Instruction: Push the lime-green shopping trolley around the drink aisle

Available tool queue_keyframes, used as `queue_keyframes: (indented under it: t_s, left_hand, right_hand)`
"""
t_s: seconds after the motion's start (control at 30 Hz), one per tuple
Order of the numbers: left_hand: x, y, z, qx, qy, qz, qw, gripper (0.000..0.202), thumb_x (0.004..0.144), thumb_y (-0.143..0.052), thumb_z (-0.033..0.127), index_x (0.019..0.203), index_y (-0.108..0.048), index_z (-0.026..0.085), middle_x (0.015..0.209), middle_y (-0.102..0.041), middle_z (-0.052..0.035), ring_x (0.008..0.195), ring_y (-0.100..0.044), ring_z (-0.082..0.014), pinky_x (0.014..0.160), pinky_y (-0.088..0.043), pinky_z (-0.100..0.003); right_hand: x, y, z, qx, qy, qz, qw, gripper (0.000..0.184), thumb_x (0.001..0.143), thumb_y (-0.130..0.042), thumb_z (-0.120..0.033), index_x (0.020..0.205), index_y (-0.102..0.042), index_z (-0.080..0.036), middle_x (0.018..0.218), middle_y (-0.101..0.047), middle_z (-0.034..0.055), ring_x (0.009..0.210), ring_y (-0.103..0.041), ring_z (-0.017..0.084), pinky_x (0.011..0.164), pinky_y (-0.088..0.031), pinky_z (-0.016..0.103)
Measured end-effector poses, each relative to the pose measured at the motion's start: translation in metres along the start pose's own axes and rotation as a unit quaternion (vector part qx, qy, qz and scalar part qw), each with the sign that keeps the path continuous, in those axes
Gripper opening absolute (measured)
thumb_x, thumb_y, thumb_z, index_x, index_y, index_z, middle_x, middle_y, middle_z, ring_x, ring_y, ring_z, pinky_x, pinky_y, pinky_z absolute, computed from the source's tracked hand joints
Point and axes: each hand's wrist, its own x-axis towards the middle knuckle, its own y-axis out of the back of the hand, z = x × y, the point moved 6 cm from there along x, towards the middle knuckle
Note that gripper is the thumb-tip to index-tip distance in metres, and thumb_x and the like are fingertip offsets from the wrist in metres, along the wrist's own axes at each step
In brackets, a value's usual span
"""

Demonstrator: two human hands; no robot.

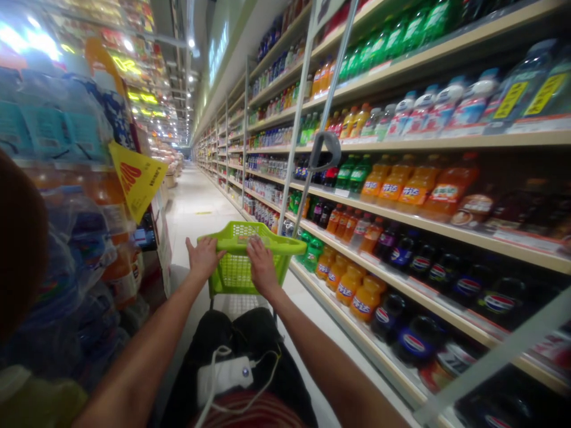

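Note:
A lime-green plastic shopping cart basket (232, 273) rolls ahead of me in a supermarket aisle. My left hand (203, 257) rests on the near left rim of the basket, fingers curled over it. My right hand (262, 266) grips the near rim at the middle right, fingers wrapped over the edge. Both forearms reach forward from the bottom of the view. The basket looks empty through its mesh wall.
Long shelves of bottled soft drinks (401, 190) run along the right. Slanted metal ladder rails (312, 131) lean against those shelves close to the cart. Shrink-wrapped bottle packs (84, 238) with a yellow tag (138, 178) stack on the left. The white aisle floor (196, 202) stretches ahead.

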Motion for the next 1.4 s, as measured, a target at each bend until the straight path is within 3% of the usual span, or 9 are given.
queue_keyframes:
  t_s: [0.2,0.27,0.53,0.63,0.8,0.9,1.1,1.23,1.4]
  left_hand:
    - [-0.002,0.002,0.000,0.000,-0.001,0.010,1.000,0.037,0.084,-0.039,0.042,0.109,-0.056,0.020,0.116,-0.059,-0.0110,0.112,-0.046,-0.0271,0.105,-0.006,-0.060]
    - [-0.003,0.002,0.000,0.000,0.001,0.013,1.000,0.037,0.085,-0.038,0.042,0.108,-0.057,0.019,0.115,-0.059,-0.0114,0.111,-0.047,-0.0271,0.105,-0.007,-0.060]
    - [-0.002,0.001,-0.007,-0.005,-0.006,0.030,1.000,0.036,0.084,-0.039,0.042,0.106,-0.057,0.020,0.112,-0.060,-0.0107,0.109,-0.048,-0.0263,0.104,-0.008,-0.060]
    - [-0.001,0.003,-0.011,-0.009,-0.007,0.021,1.000,0.035,0.083,-0.042,0.043,0.106,-0.058,0.022,0.113,-0.061,-0.0093,0.109,-0.049,-0.0260,0.104,-0.006,-0.061]
    - [0.001,0.003,-0.014,-0.009,0.000,0.019,1.000,0.036,0.083,-0.043,0.042,0.110,-0.056,0.022,0.118,-0.059,-0.0089,0.114,-0.046,-0.0254,0.105,-0.007,-0.060]
    - [0.003,-0.002,-0.016,-0.005,0.005,0.010,1.000,0.038,0.083,-0.043,0.041,0.113,-0.054,0.021,0.123,-0.056,-0.0097,0.121,-0.040,-0.0263,0.104,-0.008,-0.061]
    - [0.003,-0.012,-0.026,0.012,0.020,-0.013,1.000,0.044,0.085,-0.040,0.042,0.121,-0.046,0.018,0.134,-0.045,-0.0125,0.129,-0.030,-0.0266,0.103,-0.016,-0.061]
    - [-0.002,-0.009,-0.028,0.035,-0.013,-0.001,0.999,0.046,0.086,-0.038,0.042,0.125,-0.043,0.018,0.135,-0.043,-0.0119,0.129,-0.030,-0.0253,0.105,-0.013,-0.059]
    - [-0.003,-0.007,-0.028,0.037,-0.022,0.013,0.999,0.048,0.085,-0.039,0.041,0.127,-0.043,0.017,0.134,-0.045,-0.0125,0.127,-0.033,-0.0262,0.105,-0.012,-0.058]
  right_hand:
    - [-0.003,0.023,0.060,-0.043,-0.130,0.038,0.990,0.054,0.077,-0.031,-0.002,0.126,-0.045,-0.016,0.139,-0.036,0.0117,0.132,-0.024,0.023,0.102,-0.025,0.050]
    - [-0.005,0.028,0.068,-0.053,-0.154,0.054,0.985,0.053,0.077,-0.030,-0.002,0.126,-0.046,-0.015,0.139,-0.036,0.0127,0.132,-0.024,0.024,0.100,-0.027,0.050]
    - [0.001,-0.005,-0.004,-0.001,0.003,0.037,0.999,0.051,0.078,-0.032,0.000,0.124,-0.048,-0.014,0.138,-0.038,0.0105,0.136,-0.012,0.018,0.105,-0.024,0.044]
    - [0.000,-0.002,0.009,-0.007,0.001,0.028,1.000,0.053,0.077,-0.033,0.001,0.125,-0.047,-0.016,0.138,-0.039,0.0099,0.135,-0.017,0.019,0.104,-0.023,0.046]
    - [-0.005,0.013,0.054,-0.026,-0.118,0.057,0.991,0.053,0.076,-0.034,0.001,0.125,-0.048,-0.015,0.138,-0.038,0.0121,0.133,-0.023,0.023,0.103,-0.024,0.050]
    - [0.000,0.007,0.040,0.000,-0.117,0.087,0.989,0.051,0.077,-0.033,0.000,0.124,-0.048,-0.013,0.137,-0.039,0.0123,0.134,-0.019,0.022,0.104,-0.025,0.048]
    - [0.016,-0.021,-0.023,0.042,0.009,0.061,0.997,0.047,0.079,-0.035,-0.002,0.121,-0.051,-0.014,0.137,-0.040,0.0094,0.136,-0.014,0.020,0.104,-0.025,0.044]
    - [0.015,-0.012,-0.009,0.033,0.015,0.037,0.999,0.046,0.081,-0.035,-0.004,0.122,-0.051,-0.018,0.136,-0.043,0.0075,0.134,-0.019,0.019,0.105,-0.024,0.044]
    - [0.009,0.007,0.016,0.017,-0.062,0.058,0.996,0.049,0.080,-0.034,-0.002,0.124,-0.048,-0.016,0.138,-0.039,0.0083,0.134,-0.020,0.019,0.106,-0.023,0.045]
